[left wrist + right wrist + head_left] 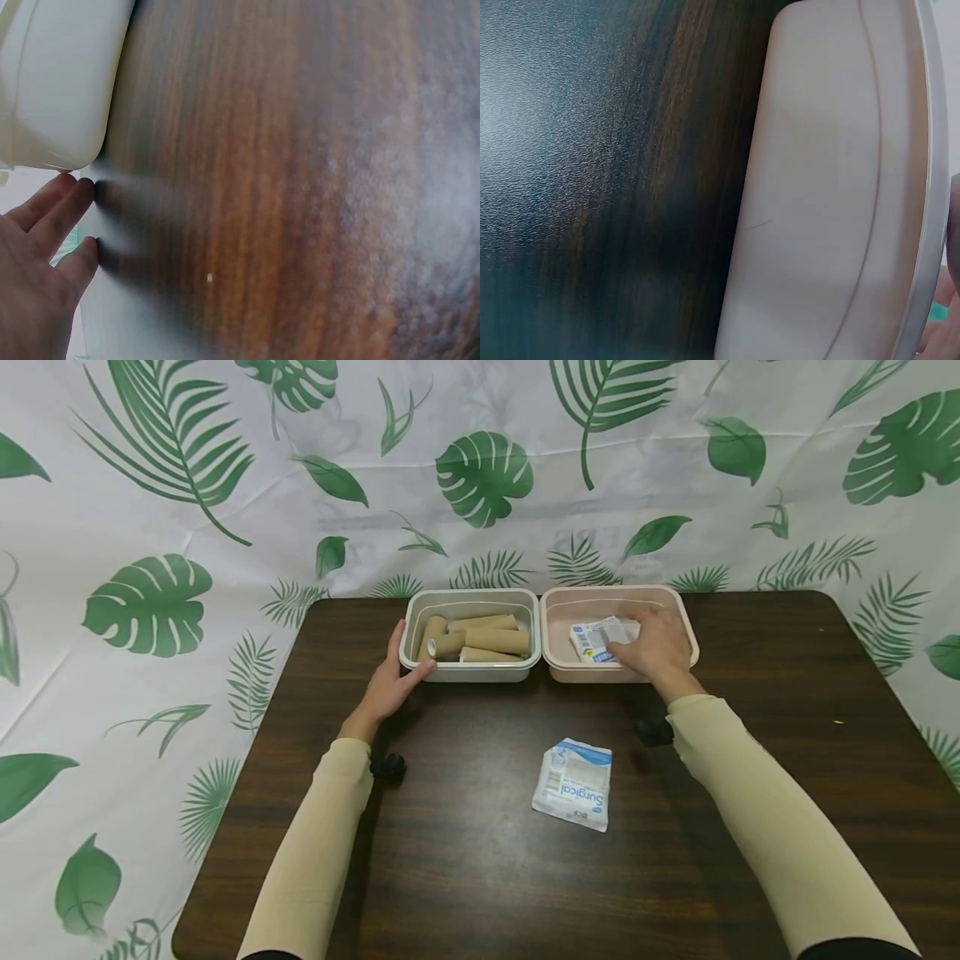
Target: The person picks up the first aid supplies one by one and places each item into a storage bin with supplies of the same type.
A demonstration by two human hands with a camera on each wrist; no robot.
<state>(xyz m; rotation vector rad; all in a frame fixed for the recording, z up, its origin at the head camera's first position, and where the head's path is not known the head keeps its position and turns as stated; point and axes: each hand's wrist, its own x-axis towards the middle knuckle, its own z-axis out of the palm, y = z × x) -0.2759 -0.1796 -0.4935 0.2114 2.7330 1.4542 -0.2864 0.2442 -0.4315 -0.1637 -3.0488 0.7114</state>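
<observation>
A pale grey plastic bin at the back of the table holds several cardboard tubes. My left hand rests against its left front corner, thumb near the front rim; in the left wrist view its fingers look fairly straight beside the bin wall. Inside the pink bin, my right hand holds a white-and-blue dressing packet by its right part, fingertips partly hidden. In the right wrist view the bin wall covers most of that hand.
On the dark wooden table, a white-and-blue packet marked "Surgical" lies in front of the pink bin. The two bins stand side by side. A leaf-patterned sheet hangs behind the table.
</observation>
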